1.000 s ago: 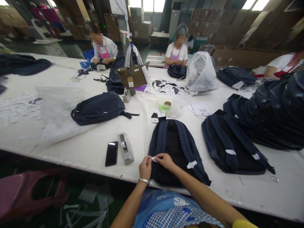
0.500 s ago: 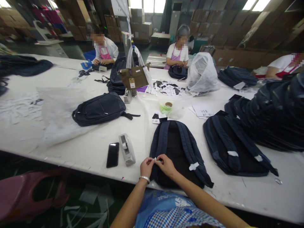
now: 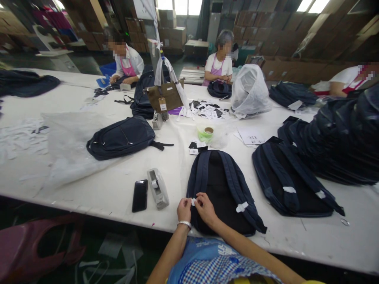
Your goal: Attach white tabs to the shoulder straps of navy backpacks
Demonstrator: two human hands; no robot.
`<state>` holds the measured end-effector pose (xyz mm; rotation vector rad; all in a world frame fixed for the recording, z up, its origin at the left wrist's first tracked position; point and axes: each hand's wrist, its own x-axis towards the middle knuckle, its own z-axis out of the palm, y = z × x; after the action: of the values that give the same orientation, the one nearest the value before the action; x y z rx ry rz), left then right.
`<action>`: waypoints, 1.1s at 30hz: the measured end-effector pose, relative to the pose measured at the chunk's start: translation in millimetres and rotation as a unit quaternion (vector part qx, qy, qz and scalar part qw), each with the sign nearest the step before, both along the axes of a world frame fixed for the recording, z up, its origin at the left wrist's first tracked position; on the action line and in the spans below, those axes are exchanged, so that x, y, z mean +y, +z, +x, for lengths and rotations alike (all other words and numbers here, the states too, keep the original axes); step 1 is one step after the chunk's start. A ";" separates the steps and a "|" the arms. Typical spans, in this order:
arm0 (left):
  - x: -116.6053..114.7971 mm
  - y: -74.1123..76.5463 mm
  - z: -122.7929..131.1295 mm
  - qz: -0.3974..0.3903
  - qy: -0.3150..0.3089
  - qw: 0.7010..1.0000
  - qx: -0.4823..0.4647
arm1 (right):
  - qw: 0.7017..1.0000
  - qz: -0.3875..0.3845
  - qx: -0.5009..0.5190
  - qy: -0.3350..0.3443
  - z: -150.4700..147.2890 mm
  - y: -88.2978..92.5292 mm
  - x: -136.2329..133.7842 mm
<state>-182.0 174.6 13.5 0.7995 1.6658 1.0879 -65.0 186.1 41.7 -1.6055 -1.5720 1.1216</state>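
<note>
A navy backpack (image 3: 218,185) lies in front of me, its black back panel and shoulder straps facing up. At its lower left strap, my left hand (image 3: 184,210) pinches the left end of a small white strip (image 3: 193,201). My right hand (image 3: 205,208) is closed on the strip's other side, thumb and fingertips together. The strap under the strip is mostly hidden by my fingers. Around the right strap sits another white strip, the wrapped band (image 3: 242,207), with a jagged edge.
Left of the backpack lie a tape dispenser (image 3: 158,189) and a black phone (image 3: 139,196). A second backpack (image 3: 291,181) with banded straps lies right, before a tall backpack pile (image 3: 340,138). Another backpack (image 3: 121,138) rests on plastic at left. Several co-workers sit across the table (image 3: 112,189).
My hands have parted slightly, so more of the white strip shows between them. My left wrist has turned a little more upright. The whole view has shifted slightly.
</note>
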 end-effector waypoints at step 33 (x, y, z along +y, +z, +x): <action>9.6 20.3 -15.3 -0.006 -0.148 0.989 -0.010 | 0.991 -0.040 0.069 -0.110 21.4 6.4 -19.2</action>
<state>-197.3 184.2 33.8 0.9896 1.4788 0.8743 -43.6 166.8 48.1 -1.6691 -1.2413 1.1609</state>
